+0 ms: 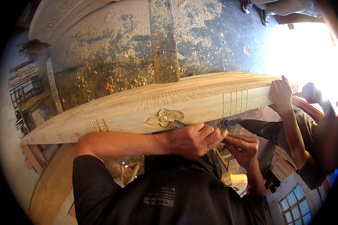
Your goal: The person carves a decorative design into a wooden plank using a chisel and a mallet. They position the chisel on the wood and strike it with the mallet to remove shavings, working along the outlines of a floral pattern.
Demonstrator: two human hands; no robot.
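A long pale wooden beam (206,107) lies across in front of me, with a carved flower (162,118) on its near side. My left hand (195,140) is closed around a carving chisel, and the metal blade (179,123) sticks out beside the flower's right petal. Fingers of my right hand (244,147) are closed at the other end of the tool, against my left fingertips; the handle itself is hidden by both hands. Right of the flower, several dark lines cross the beam's side. A small carved band (99,125) sits to its left.
At the right, a co-worker's hand (281,91) rests on the beam's far end. A plank (164,45) runs away from the beam over a floor strewn with wood shavings (116,78). A large pale carved panel (60,18) stands at the upper left. Another person's shoes (248,6) show at the top.
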